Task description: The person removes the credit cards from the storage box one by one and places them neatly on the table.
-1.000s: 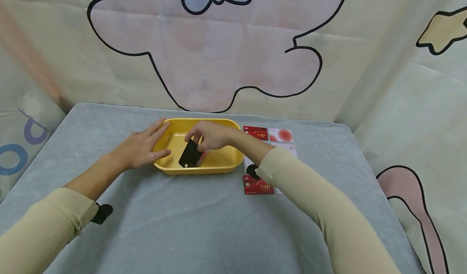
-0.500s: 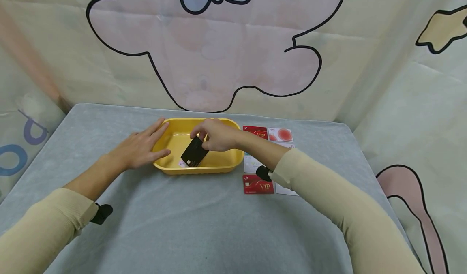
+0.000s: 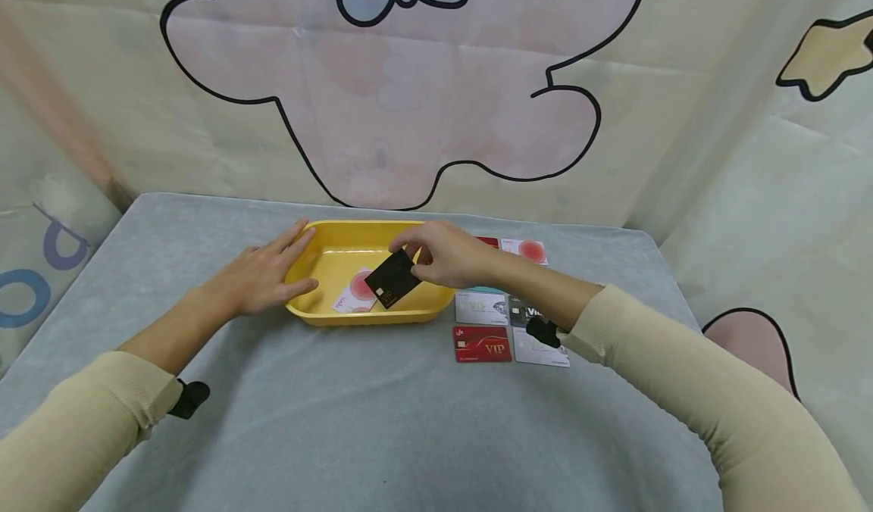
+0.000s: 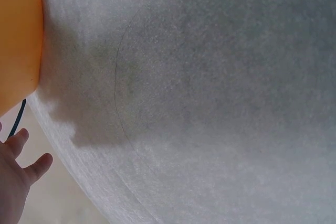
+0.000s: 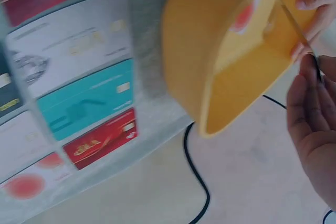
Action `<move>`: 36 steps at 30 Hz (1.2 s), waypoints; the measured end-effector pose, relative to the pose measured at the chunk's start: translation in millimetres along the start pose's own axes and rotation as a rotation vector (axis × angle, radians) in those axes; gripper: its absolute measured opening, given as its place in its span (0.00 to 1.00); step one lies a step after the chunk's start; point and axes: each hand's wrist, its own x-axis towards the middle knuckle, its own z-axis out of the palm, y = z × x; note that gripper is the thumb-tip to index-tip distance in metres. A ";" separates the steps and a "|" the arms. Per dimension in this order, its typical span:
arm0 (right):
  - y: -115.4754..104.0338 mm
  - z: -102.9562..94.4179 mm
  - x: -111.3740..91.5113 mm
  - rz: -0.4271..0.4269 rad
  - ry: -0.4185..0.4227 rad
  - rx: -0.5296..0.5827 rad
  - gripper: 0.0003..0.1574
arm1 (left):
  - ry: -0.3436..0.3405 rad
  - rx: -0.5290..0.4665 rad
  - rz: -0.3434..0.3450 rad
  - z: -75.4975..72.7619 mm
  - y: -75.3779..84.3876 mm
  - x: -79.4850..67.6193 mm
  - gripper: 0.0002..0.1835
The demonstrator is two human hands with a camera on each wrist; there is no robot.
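Observation:
A black card [image 3: 393, 278] is pinched between the thumb and fingers of my right hand [image 3: 450, 254], tilted above the right half of a yellow tray [image 3: 436, 313]. In the right wrist view the same black card [image 5: 296, 24] shows nearly edge-on. My left hand [image 3: 269, 273] rests on the tray's left rim with its fingers spread. Inside the tray lies a white card with a pink-red circle [image 3: 356, 292], partly covered by the black one. In the left wrist view only part of my left hand [image 4: 16, 177] shows, near the tray's orange-looking side [image 4: 18, 35].
Right of the tray, several cards lie in two columns: a red VIP card [image 3: 482, 344], a white card [image 3: 541, 348], a silver VIP card [image 3: 481, 308] and a teal card [image 5: 89, 100] among them. My right forearm hides some. Grey cloth [image 3: 382, 421] covers the table.
My right hand has moved right with the black card, lifting it off the pink-and-white card, which is now visible in the tray. My left hand has stayed on the rim.

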 end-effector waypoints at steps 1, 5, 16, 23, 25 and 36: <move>1.5 -0.9 -3.0 -0.006 0.008 0.006 0.24 | 0.004 0.002 0.004 0.3 -0.3 0.3 0.46; 6.9 -4.2 -14.5 -0.038 0.046 0.019 0.24 | 0.015 0.006 0.021 0.2 -0.3 -0.2 0.46; 19.9 -8.3 -41.4 -0.033 0.099 0.094 0.24 | 0.010 0.005 0.015 -0.2 -0.4 0.0 0.46; 27.6 -7.1 -59.7 -0.026 0.170 0.099 0.23 | 0.029 0.003 0.020 2.5 -2.6 0.4 0.47; 30.3 -7.2 -65.1 -0.045 0.188 0.120 0.23 | 0.033 0.000 0.019 2.3 -2.2 0.2 0.46; 51.0 2.4 -91.3 -0.001 0.223 0.191 0.21 | 0.010 -0.002 0.009 1.1 0.0 0.8 0.46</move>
